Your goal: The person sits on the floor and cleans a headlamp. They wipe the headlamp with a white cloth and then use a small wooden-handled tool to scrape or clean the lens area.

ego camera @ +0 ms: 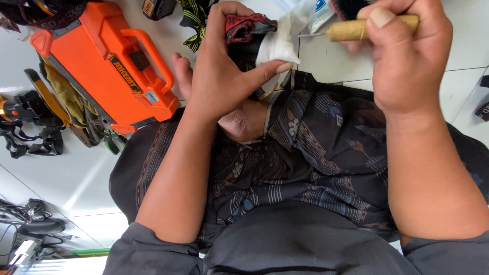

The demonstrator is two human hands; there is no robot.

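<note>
Right of the orange case (107,66), the right hand (407,66) grips a wooden-handled awl (356,29) while the left hand (219,76) pinches white cloth (277,46).

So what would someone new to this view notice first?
Likely the bright orange tool case on the white floor at upper left. Next, the two hands up top: the right hand grips a wooden-handled awl, and the left hand pinches white cloth above the patterned fabric across the lap.
</note>
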